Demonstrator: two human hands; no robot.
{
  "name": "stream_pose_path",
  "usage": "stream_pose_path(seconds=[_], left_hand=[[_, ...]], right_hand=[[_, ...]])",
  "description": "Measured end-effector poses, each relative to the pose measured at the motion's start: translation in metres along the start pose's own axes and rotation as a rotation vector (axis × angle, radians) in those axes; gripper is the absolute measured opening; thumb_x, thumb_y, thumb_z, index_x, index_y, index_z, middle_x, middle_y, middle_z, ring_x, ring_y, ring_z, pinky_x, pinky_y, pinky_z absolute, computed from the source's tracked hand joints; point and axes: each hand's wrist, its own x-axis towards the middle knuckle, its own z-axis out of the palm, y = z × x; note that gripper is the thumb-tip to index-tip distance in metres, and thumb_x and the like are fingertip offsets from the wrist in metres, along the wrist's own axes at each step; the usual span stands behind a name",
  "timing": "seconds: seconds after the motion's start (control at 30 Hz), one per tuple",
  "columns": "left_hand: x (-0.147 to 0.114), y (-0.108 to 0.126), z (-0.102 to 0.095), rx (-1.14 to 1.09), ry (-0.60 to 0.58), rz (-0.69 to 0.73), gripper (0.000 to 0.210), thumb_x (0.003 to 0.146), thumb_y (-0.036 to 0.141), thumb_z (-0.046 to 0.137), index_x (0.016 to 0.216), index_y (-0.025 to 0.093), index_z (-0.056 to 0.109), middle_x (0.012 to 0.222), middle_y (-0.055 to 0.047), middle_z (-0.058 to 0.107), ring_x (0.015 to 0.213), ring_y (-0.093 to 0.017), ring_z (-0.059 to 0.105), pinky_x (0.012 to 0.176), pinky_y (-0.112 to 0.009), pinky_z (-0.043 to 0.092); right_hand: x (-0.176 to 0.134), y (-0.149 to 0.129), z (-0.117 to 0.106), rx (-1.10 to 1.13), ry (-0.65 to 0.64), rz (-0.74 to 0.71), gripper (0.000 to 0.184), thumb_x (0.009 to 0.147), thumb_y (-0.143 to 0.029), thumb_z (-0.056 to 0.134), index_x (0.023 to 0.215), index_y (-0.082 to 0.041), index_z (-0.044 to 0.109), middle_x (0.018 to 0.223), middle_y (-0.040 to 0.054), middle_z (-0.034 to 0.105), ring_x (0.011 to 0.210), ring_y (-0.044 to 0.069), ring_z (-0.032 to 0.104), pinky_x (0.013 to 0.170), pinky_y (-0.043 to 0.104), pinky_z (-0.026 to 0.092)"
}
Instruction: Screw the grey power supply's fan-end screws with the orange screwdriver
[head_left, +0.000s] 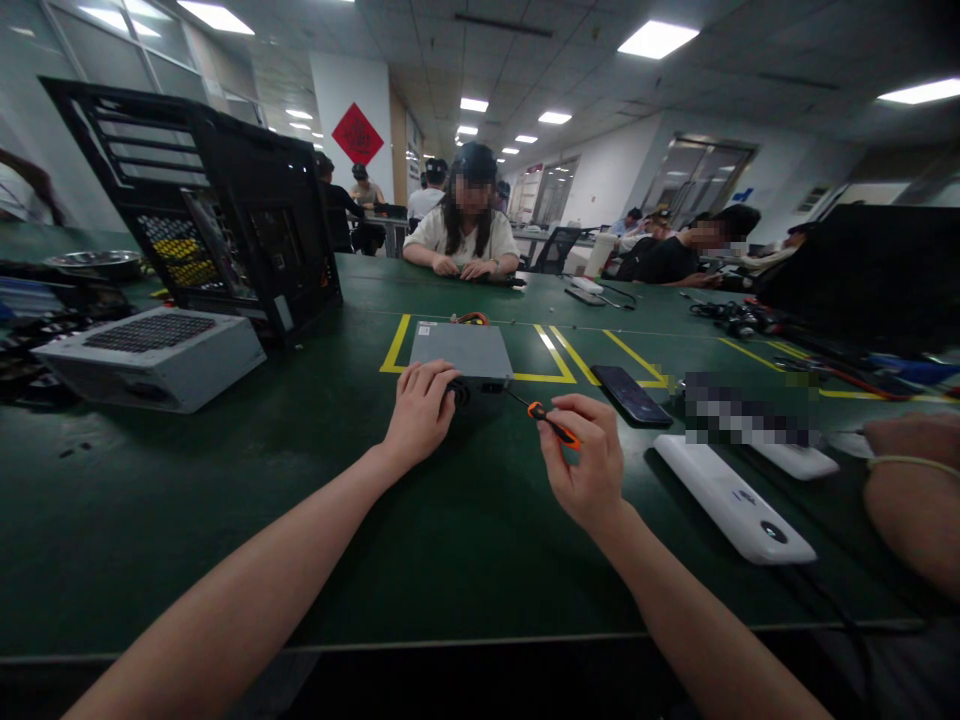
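Observation:
A grey power supply (pixel 469 350) lies flat on the green table in front of me, with coloured wires showing behind its far edge. Gripping its near left corner, my left hand (pixel 424 405) has the fingers over the top and the thumb by the black fan grille. In my right hand (pixel 589 455) is a screwdriver (pixel 553 425) with an orange and black handle. Its thin shaft points left, and the tip is at the near right corner of the power supply. Whether the tip sits in a screw is too small to tell.
A black computer case (pixel 225 215) and a second power supply (pixel 154 355) stand to the left. On the right lie a phone (pixel 630 393) and a white device (pixel 731 500). Another person's arm (pixel 915 500) reaches in at the right edge. A person (pixel 465 225) sits opposite.

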Motion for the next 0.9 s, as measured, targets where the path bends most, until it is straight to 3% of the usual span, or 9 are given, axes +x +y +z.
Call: stream_pose_path(seconds=[0.43,0.6,0.9], left_hand=[[-0.0002,0.0004,0.0001,-0.005,-0.005,-0.009,0.029,0.087,0.017,0.042,0.114,0.021,0.049,0.119,-0.007,0.054,0.117,-0.021,0.045,0.106,-0.044,0.028],[-0.0006,-0.0005,0.0006,-0.002,-0.004,-0.002,0.029,0.086,0.017,0.042,0.115,0.021,0.048,0.119,-0.007,0.053,0.117,-0.02,0.045,0.107,-0.043,0.027],[-0.0002,0.0005,0.001,-0.007,-0.006,-0.012,0.03,0.085,0.016,0.043,0.115,0.021,0.049,0.118,-0.007,0.054,0.116,-0.021,0.046,0.106,-0.044,0.027]], right_hand=[[0.001,0.0025,0.0007,0.105,0.023,0.079,0.049,0.077,-0.007,0.054,0.119,-0.026,0.037,0.112,0.0085,0.049,0.105,0.023,0.051,0.083,0.046,0.05],[0.0006,0.0037,0.0006,0.071,-0.026,0.048,0.046,0.077,-0.009,0.056,0.116,-0.027,0.04,0.103,0.0052,0.054,0.095,0.021,0.055,0.079,0.042,0.05],[0.0001,0.0039,0.0019,0.097,-0.011,0.069,0.043,0.078,-0.008,0.054,0.114,-0.025,0.041,0.102,0.0064,0.054,0.095,0.021,0.055,0.078,0.043,0.051]])
